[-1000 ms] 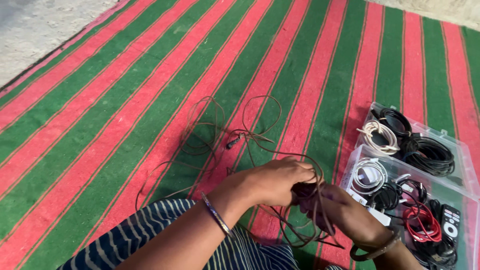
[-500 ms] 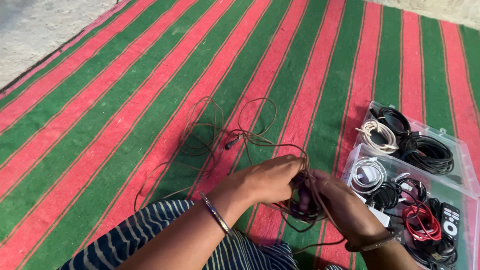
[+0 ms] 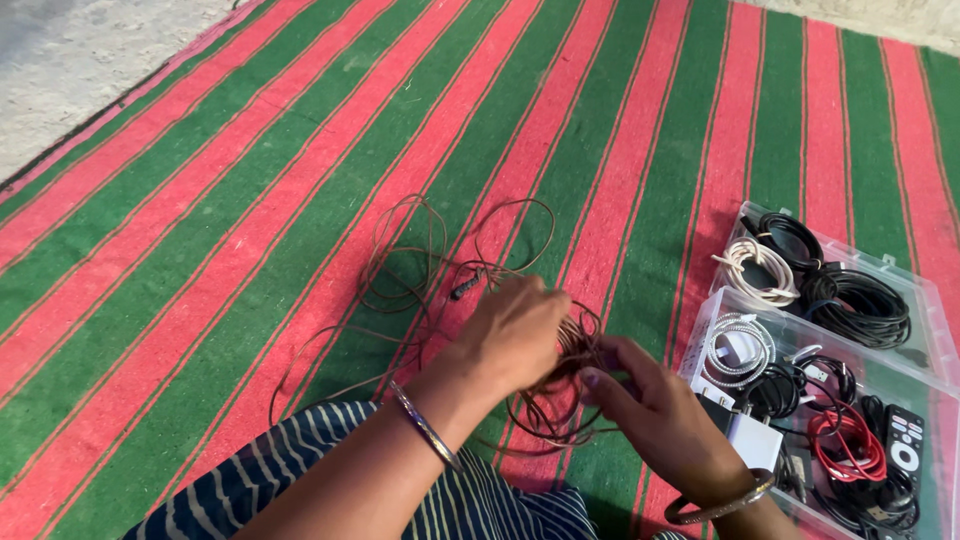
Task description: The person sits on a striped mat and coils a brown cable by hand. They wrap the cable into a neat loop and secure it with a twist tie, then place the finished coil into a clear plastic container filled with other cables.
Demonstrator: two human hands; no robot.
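Hands meet mid-mat near its front edge: my left hand (image 3: 515,335) is closed round the brown cable coil (image 3: 560,385); right hand (image 3: 645,405) pinches coil w/ fingertips beside clear plastic boxes (image 3: 905,375).

The left hand (image 3: 515,335) is covering part of the brown cable (image 3: 555,385), hiding its grip on the coil. At four o'clock, the clear box (image 3: 700,330) is running off the frame's right and bottom edges, and the right hand's (image 3: 650,410) wrist is leaving the bottom edge.
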